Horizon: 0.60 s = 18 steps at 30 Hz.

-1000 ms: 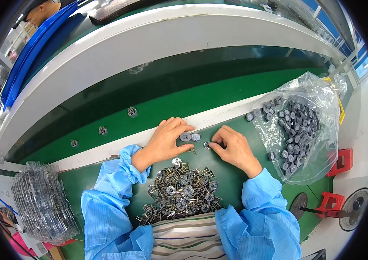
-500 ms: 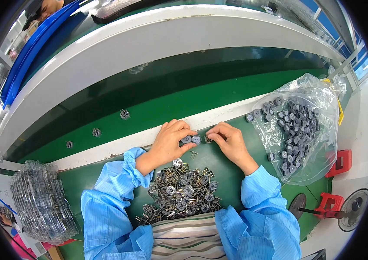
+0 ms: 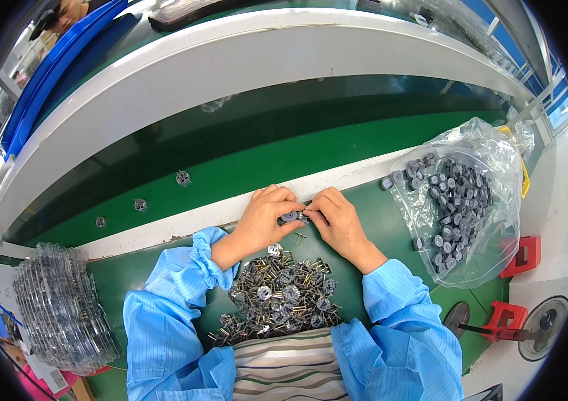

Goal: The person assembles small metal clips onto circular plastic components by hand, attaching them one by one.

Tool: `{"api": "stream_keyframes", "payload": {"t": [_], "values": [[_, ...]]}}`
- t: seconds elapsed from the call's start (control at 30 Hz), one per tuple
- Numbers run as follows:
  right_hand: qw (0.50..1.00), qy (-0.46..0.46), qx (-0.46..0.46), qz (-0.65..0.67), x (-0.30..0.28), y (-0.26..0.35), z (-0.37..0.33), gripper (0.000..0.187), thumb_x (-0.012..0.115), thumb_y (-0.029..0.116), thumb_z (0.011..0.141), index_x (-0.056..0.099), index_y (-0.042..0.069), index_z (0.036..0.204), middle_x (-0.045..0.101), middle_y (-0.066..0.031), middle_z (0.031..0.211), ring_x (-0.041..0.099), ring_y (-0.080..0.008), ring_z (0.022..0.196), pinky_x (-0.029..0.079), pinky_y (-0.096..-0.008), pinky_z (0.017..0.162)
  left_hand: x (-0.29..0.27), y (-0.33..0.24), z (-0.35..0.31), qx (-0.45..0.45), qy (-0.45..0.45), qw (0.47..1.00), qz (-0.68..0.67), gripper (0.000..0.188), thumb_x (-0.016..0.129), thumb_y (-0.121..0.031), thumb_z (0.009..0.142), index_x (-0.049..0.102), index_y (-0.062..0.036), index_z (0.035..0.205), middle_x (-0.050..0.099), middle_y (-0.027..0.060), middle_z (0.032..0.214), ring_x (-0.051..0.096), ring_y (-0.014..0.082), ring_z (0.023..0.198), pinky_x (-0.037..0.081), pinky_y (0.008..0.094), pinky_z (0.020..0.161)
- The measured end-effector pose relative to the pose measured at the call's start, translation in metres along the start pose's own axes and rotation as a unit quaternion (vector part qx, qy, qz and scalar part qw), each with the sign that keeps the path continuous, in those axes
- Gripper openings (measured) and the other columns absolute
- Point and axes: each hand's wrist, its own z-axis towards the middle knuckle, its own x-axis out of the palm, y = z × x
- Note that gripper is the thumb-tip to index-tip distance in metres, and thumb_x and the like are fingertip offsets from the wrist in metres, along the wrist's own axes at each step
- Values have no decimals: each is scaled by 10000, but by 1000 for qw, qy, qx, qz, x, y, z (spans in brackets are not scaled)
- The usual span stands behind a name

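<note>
- Left hand: fingers pinch a grey round part.
- Right hand: fingers pinch a small part, mostly hidden, at its three o'clock.
- Pinned metal pile: six o'clock from both.

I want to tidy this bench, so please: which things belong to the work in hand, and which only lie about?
In the work, apparently:
grey part at left hand
heap of pinned parts
grey parts in clear bag

Apparently lying about:
red stools
fan
blue tray
</note>
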Motion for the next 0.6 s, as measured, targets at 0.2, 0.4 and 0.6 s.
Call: {"api": "stream_keyframes", "payload": {"t": [0.2,0.4,0.6], "values": [[1000,-1,2,28,2,-2,-1,147,775,-25,856,639,1,906,611,-123,890,631,-342,877,539,-445,744,1,2,1,7,-4,1000,-21,340,912,-200,792,819,-83,1098,666,15,1023,608,226,1000,433,390,915],[1000,6,6,7,3,2,-1,175,781,-62,852,618,-10,890,608,-123,872,625,-319,814,516,-417,698,2,2,0,3,-10,1000,-15,350,933,-203,763,827,-75,1071,677,10,980,603,218,943,446,385,878],[999,7,31,34,7,-4,-8,173,784,-39,873,626,1,933,593,-121,867,608,-305,806,505,-411,690,3,-1,0,13,-29,999,-17,356,926,-246,762,844,-109,1081,635,16,894,590,229,905,452,394,854]]}}
